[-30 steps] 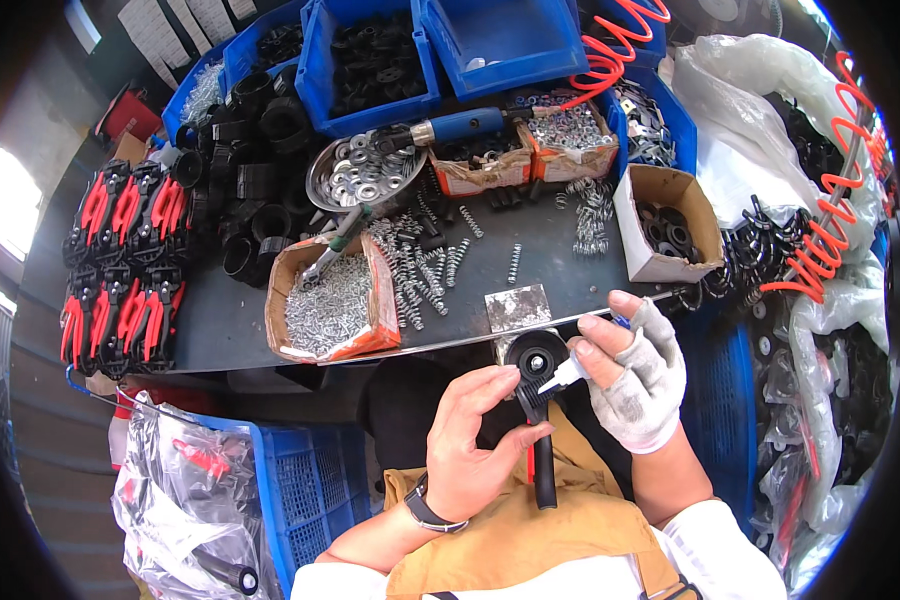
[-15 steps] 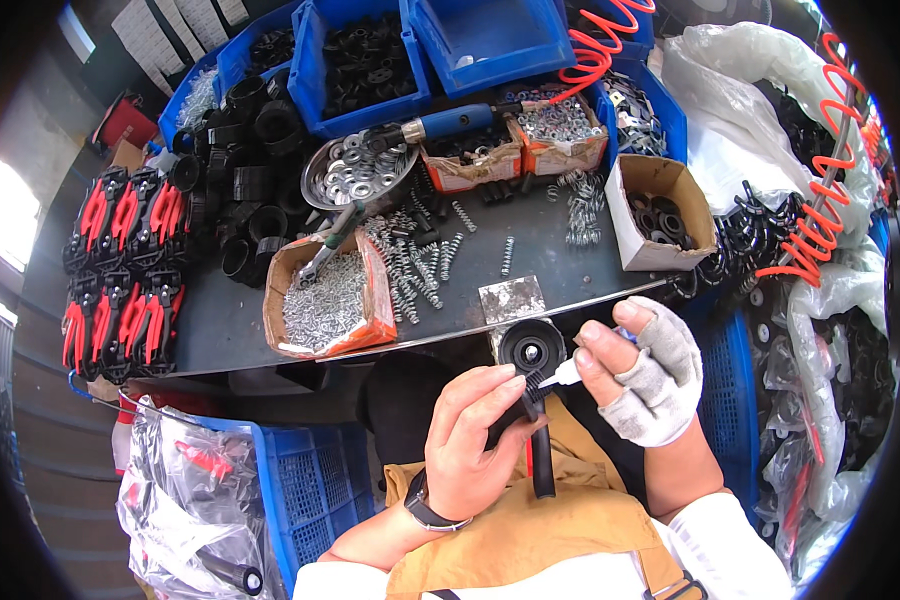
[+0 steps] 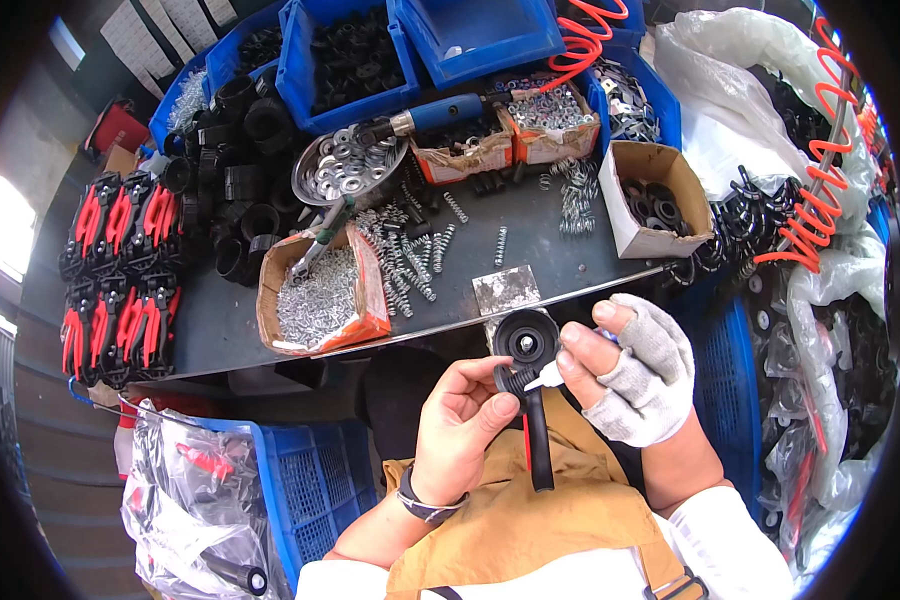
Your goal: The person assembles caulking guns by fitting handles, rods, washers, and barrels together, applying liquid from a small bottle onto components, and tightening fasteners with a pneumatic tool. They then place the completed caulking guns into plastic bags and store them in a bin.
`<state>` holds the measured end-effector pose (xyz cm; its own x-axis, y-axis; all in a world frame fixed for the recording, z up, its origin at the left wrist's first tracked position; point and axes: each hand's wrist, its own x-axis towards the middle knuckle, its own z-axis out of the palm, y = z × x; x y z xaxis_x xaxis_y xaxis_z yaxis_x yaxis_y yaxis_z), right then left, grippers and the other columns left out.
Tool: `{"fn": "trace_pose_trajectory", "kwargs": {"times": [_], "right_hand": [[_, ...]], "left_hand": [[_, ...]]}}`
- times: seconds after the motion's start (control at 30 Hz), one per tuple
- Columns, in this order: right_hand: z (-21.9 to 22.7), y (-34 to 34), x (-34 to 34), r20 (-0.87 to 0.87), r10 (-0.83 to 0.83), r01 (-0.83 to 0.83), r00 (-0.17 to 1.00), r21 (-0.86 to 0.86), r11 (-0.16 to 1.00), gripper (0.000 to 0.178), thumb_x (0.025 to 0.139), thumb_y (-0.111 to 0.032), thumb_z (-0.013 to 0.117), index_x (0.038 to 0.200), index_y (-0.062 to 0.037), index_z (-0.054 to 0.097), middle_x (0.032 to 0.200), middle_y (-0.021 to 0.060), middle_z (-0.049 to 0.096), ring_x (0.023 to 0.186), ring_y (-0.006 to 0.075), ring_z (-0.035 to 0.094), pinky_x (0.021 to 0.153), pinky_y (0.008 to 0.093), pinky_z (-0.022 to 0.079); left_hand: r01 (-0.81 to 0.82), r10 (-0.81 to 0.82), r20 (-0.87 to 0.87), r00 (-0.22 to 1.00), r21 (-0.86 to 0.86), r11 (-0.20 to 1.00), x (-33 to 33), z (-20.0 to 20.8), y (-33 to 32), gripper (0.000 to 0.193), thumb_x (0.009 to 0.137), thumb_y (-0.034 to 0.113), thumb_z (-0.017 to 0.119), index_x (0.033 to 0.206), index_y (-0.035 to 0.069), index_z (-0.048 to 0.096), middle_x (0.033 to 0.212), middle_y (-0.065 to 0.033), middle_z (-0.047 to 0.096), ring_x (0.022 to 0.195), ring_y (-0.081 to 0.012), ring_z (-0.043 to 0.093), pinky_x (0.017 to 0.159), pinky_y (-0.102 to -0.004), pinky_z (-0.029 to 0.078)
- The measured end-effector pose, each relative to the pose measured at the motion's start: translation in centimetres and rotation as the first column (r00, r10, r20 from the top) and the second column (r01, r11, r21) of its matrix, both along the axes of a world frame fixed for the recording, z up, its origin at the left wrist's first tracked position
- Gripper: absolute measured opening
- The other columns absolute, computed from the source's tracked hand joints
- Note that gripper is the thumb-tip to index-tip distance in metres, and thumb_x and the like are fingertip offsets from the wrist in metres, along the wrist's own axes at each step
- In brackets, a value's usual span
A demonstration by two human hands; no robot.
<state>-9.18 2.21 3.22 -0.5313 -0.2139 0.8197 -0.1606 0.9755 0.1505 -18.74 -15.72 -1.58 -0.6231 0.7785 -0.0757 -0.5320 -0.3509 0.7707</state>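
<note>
My bare left hand [image 3: 458, 425], with a dark band on its wrist, pinches a small black ribbed round part [image 3: 513, 379] between thumb and fingers. My right hand [image 3: 642, 375], in a grey-white fingerless glove, is closed around a small bottle with a white nozzle [image 3: 547, 377]. The nozzle's tip is at the ribbed part's edge; whether they touch I cannot tell. Most of the bottle is hidden by my fingers. Just beyond sits a black round housing [image 3: 526, 338] with a pale metal centre, by a metal plate [image 3: 507, 290] at the bench edge. A black and red handle [image 3: 539, 440] extends from it toward me.
Loose springs [image 3: 410, 262] lie on the bench beside a carton of small metal pins [image 3: 320, 305]. Farther back are a bowl of washers [image 3: 348, 168], a blue power driver [image 3: 440, 114] and blue bins [image 3: 345, 65]. Red-and-black tools [image 3: 120, 270] are stacked left. A carton of black rings [image 3: 655, 200] stands right.
My left hand has turned and its fingers have drawn back, so the ribbed part now shows. The right hand keeps the nozzle close to it. The whole view has shifted slightly.
</note>
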Motion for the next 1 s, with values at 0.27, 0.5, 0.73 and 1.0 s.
{"fn": "trace_pose_trajectory", "kwargs": {"times": [0.27,0.5,0.73,1.0], "right_hand": [[0.1,0.0,-0.1,0.015,-0.006,0.006,1.000,0.006,1.000,0.013,0.075,-0.013,0.070,0.088,-0.0123,0.069,0.104,0.0044,0.069,0.104,0.0259,0.064,0.083,0.0415,0.058],[0.3,0.7,-0.3,0.034,-0.011,0.012,0.999,-0.030,0.999,0.020,0.069,-0.010,0.073,0.089,-0.0091,0.069,0.105,0.0058,0.068,0.104,0.0268,0.063,0.081,0.0422,0.058],[-3.7,6.8,-8.5,0.443,0.152,0.320,0.883,-0.807,0.497,0.042,0.073,-0.022,0.082,0.108,-0.0030,0.068,0.103,0.0183,0.065,0.097,0.0343,0.064,0.085,0.0388,0.049],[-6.2,12.2,-16.3,0.620,-0.208,0.596,0.757,-0.525,0.607,0.032,0.076,-0.022,0.079,0.095,-0.0018,0.064,0.097,0.0200,0.069,0.097,0.0375,0.066,0.087,0.0446,0.050]], "left_hand": [[-0.050,0.049,-0.011,0.999,-0.066,0.997,0.2,0.0,0.6,0.048,0.087,0.023,0.076,0.120,-0.003,0.055,0.101,-0.0071,0.065,0.089,-0.0137,0.064,0.083,-0.0288,0.052],[-0.024,0.023,-0.026,0.999,-0.038,0.999,0.2,-0.2,0.4,0.041,0.089,0.015,0.074,0.121,-0.002,0.055,0.107,-0.0072,0.064,0.095,-0.0131,0.061,0.087,-0.0295,0.051],[-0.118,0.115,-0.038,0.993,-0.070,0.991,-0.1,-1.0,0.4,0.045,0.089,0.018,0.074,0.124,-0.002,0.054,0.106,-0.0068,0.064,0.094,-0.0136,0.062,0.082,-0.0304,0.052],[-0.422,0.093,-0.876,0.472,-0.132,0.897,-3.1,1.3,0.5,0.047,0.078,0.007,0.078,0.121,0.003,0.061,0.115,-0.0069,0.063,0.101,-0.0177,0.058,0.087,-0.0310,0.048]]}}
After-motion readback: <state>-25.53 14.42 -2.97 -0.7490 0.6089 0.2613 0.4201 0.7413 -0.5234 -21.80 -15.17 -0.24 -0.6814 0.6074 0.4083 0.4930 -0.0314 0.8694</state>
